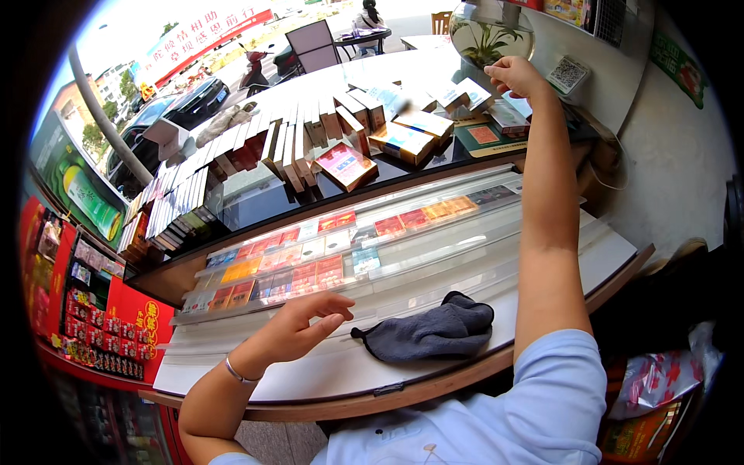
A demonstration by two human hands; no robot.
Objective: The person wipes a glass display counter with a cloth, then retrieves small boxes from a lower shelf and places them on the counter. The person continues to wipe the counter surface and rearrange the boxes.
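My left hand, with a silver bangle at the wrist, hovers over the front of a shallow display tray. Its thumb and fingers are apart and hold nothing. A crumpled dark grey cloth lies on the tray to its right. Stretched far forward, my right hand is above several cigarette packs beside a glass bowl with a green plant. Its fingers are curled, and whether anything is between them is hidden. Flat cigarette packs lie in clear-railed rows in the tray's left part.
Rows of upright cartons and packs stand on the black glass counter. A pink-and-gold pack and gold-edged packs lie at its near edge. Red snack shelving stands at left. Outside, a person sits at a round table.
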